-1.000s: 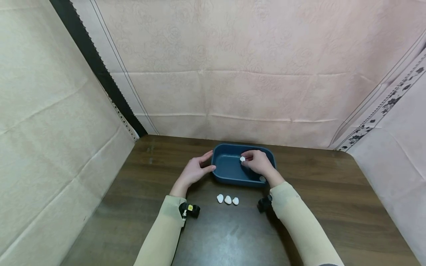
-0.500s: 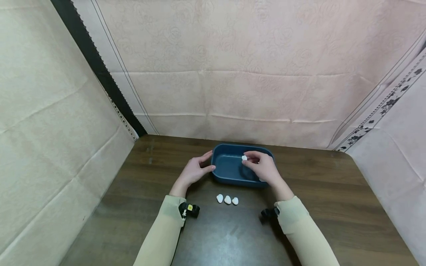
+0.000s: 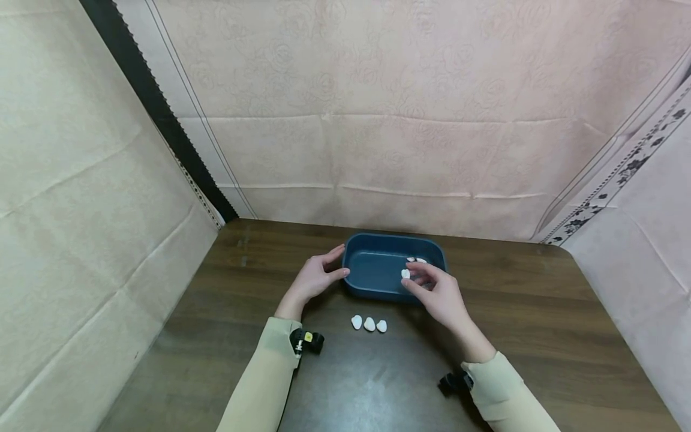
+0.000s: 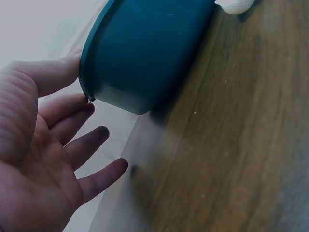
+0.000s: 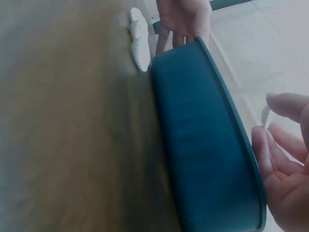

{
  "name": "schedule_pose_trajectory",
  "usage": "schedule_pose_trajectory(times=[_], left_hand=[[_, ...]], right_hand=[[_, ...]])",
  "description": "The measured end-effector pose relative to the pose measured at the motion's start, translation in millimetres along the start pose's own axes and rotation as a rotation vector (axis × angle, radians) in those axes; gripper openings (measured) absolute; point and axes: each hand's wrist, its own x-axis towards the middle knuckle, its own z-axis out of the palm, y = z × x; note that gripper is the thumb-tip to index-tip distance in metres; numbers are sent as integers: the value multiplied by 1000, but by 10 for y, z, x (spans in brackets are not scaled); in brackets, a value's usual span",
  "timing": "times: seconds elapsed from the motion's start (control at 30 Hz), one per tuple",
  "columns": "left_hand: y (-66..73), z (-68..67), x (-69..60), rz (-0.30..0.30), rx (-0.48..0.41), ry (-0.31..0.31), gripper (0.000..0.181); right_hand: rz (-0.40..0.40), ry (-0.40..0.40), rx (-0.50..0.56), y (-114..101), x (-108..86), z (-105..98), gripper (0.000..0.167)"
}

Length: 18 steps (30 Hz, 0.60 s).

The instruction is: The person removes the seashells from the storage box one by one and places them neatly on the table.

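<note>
Your right hand (image 3: 439,295) is pinching a white, ridged shell (image 3: 405,273) over the blue, rounded-rectangular basin (image 3: 373,293); your left hand (image 3: 312,279), spread, is touching the basin.

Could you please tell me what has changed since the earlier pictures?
The right hand, still pinching a white shell, moved toward the near side of the blue tray and slightly right; two shells inside, previously covered by that hand, now show. The left hand, at the tray's left end, and the three shells outside stayed.
</note>
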Motion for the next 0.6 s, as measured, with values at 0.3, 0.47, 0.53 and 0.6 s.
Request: schedule_pose_trajectory(times=[0.3, 0.47, 0.53, 0.6], left_hand=[[6, 15, -1, 7, -16, -3, 64], [-16, 7, 13, 5, -12, -1, 63], [-25, 0, 13, 2, -3, -2, 63], [-30, -10, 13, 1, 1, 1, 63]], right_hand=[[30, 3, 20, 58, -206, -122, 34], [40, -92, 5, 65, -235, -129, 33], [35, -143, -4, 48, -242, -128, 32], [25, -196, -11, 25, -246, -125, 28]])
